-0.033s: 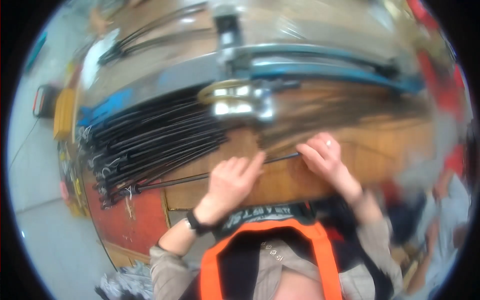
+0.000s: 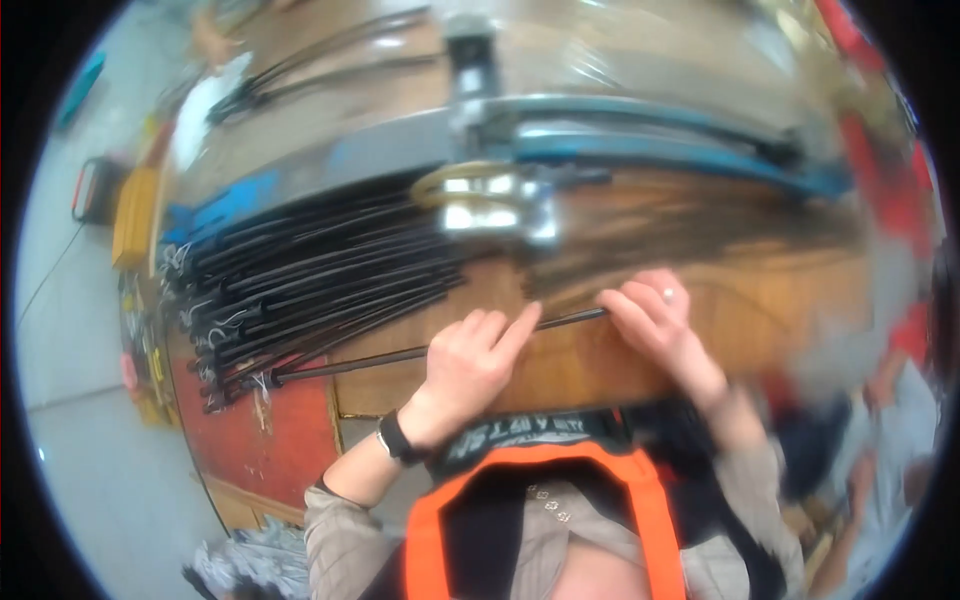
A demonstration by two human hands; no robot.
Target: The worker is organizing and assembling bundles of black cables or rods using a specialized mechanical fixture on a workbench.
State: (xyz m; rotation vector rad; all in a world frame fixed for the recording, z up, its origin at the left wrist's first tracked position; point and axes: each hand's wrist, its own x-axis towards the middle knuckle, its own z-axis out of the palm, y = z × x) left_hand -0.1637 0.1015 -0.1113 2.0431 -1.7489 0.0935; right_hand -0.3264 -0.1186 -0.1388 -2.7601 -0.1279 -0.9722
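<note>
Fingers first: on our left hand the fingers are curled down onto a thin black rod, forefinger stretched along it toward the right, so the hand is closed on the rod. On our right hand the fingers, one wearing a ring, are pinched together on the rod's right end. The rod passes under both sets of fingers, spans the short gap between the hands, and runs out left past the left hand, lying slightly tilted on the wooden bench. Its far left end sits over the red panel at the bench edge. Just above and left lies a bundle of black rods, fanned out. Beyond it, a metal clamp sits beneath a grey and blue machine bar. A black wristband is on our left wrist; an orange vest shows below.
</note>
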